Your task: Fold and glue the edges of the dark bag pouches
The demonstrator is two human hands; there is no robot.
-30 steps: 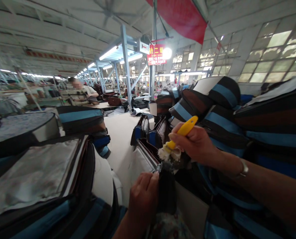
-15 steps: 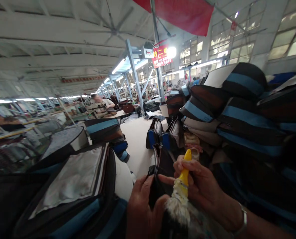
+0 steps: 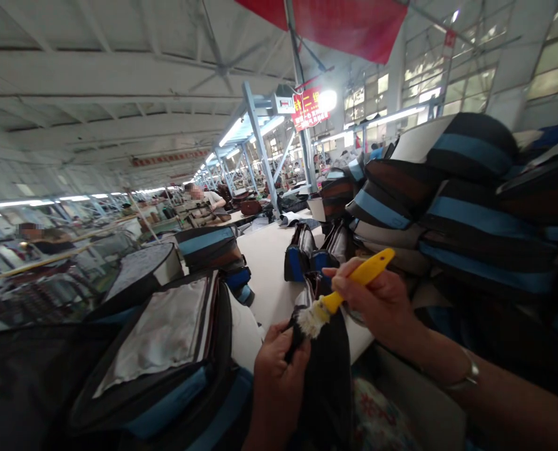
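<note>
My right hand (image 3: 382, 304) is closed round a brush with a yellow handle (image 3: 361, 275); its pale bristles (image 3: 310, 319) rest on the top edge of a dark fabric piece (image 3: 328, 376). My left hand (image 3: 279, 369) pinches that dark piece just left of the bristles and holds it upright in front of me. A metal bracelet (image 3: 466, 376) shows on my right wrist.
Stacks of black, blue and brown striped bag panels (image 3: 452, 200) rise at the right. More bag parts with grey lining (image 3: 166, 332) lie at the left. A white table (image 3: 269, 263) runs ahead with small blue-and-black pieces (image 3: 300, 257). Other people (image 3: 203, 197) sit at far workstations.
The brush has swung from pointing down near my lap to lying slanted with bristles on the dark piece's top edge. My left hand has kept its hold on the piece.
</note>
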